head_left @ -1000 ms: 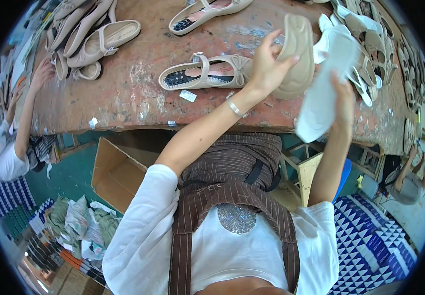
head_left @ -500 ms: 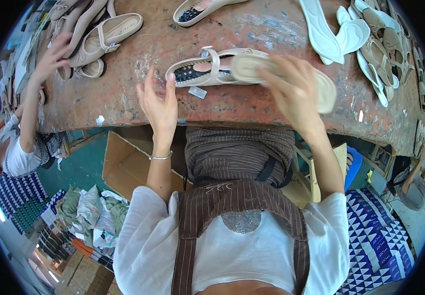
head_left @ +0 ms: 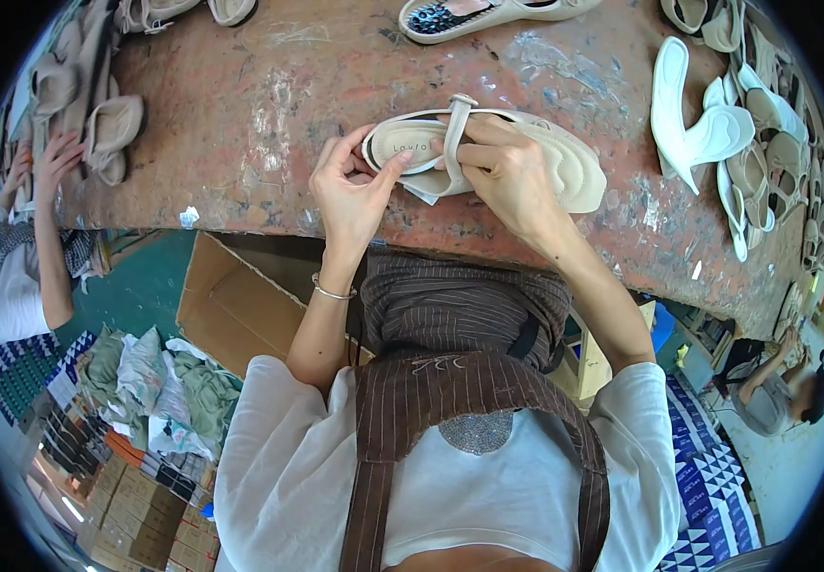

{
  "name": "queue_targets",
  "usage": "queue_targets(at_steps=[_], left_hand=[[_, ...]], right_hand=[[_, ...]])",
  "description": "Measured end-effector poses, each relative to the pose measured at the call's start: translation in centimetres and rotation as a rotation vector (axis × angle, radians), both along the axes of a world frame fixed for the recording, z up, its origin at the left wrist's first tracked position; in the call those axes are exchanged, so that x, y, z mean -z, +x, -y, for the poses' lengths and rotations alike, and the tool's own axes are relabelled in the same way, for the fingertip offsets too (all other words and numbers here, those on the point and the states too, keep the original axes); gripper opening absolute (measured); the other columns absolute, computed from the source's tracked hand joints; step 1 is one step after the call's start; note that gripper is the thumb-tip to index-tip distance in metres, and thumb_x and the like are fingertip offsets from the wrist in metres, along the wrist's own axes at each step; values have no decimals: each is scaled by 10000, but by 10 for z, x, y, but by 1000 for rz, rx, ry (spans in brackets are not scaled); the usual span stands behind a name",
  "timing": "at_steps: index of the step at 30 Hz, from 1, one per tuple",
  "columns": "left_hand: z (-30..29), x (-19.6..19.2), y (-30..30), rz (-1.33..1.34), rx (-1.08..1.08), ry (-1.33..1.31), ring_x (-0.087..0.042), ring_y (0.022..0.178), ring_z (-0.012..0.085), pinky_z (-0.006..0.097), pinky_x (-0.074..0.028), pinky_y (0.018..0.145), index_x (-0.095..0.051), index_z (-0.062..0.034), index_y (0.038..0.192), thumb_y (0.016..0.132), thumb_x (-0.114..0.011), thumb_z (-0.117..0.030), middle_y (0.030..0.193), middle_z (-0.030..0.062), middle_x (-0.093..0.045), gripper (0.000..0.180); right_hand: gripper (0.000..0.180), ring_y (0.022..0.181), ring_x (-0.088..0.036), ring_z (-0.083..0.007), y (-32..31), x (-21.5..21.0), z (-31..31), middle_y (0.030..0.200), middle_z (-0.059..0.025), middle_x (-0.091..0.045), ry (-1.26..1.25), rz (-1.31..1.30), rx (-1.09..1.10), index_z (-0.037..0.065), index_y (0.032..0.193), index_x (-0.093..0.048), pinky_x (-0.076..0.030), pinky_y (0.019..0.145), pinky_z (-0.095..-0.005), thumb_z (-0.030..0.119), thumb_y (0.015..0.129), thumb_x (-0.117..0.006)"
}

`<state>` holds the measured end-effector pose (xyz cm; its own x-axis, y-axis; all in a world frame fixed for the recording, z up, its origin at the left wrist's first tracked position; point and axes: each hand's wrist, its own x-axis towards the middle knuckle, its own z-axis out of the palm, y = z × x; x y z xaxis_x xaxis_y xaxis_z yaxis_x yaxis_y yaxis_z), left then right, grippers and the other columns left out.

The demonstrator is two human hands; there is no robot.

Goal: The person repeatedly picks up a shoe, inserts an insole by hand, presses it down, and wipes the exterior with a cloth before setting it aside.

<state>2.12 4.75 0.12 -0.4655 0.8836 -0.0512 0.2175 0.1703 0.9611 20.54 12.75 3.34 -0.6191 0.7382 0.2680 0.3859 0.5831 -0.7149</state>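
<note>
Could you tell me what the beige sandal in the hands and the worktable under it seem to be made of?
The beige sandal: probably matte synthetic leather over a padded footbed, judging by its soft, stitched-looking contours. The worktable: a hard reddish-brown top, perhaps painted wood or metal, with pale scuffs and stains; the look leaves it open.

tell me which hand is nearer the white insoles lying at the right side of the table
Right. The right hand grips the beige sandal at its strap, on the side toward the white insoles. The left hand pinches the sandal's heel end, farther away.
</note>
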Motion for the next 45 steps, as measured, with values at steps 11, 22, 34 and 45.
queue_targets(at_steps=[11, 22, 34, 45], left_hand=[[-13, -9, -4, 244, -71, -180, -620, 639, 67, 223, -524, 540, -695, 68, 995, 816, -787, -52, 823, 55, -654, 234], [-22, -10, -4, 40, -31, -159, -590, 539, 82, 270, -471, 463, -669, 51, 898, 868, -636, 29, 693, 86, -675, 50], [43, -33, 72, -470, 392, -164, -613, 529, 323, 420, -477, 510, -583, -50, 771, 846, -722, -200, 605, 118, -614, 218], [51, -19, 134, -916, 638, 48, -429, 1300, 404, 631, -283, 1096, -572, 17, 1271, 809, -682, -259, 1318, 230, -530, 549]], right_hand=[[248, 1022, -647, -268, -1, 10, 5, 1162, -118, -670, 191, 260, -113, -1, 963, -730, -544, 858, -377, 58, 736, -652], [382, 1067, -673, -257, -4, -9, -2, 1135, -179, -691, 161, 464, -387, 7, 1130, -698, -512, 967, -377, 70, 768, -593], [326, 1051, -640, -350, 61, -33, -42, 1087, -131, -688, 377, 356, 716, 81, 1142, -662, -518, 879, -407, 203, 842, -693], [461, 1128, -632, -337, 52, -18, 74, 1217, -205, -624, 328, 371, 347, -30, 1260, -552, -261, 1154, -553, 53, 807, -564]])
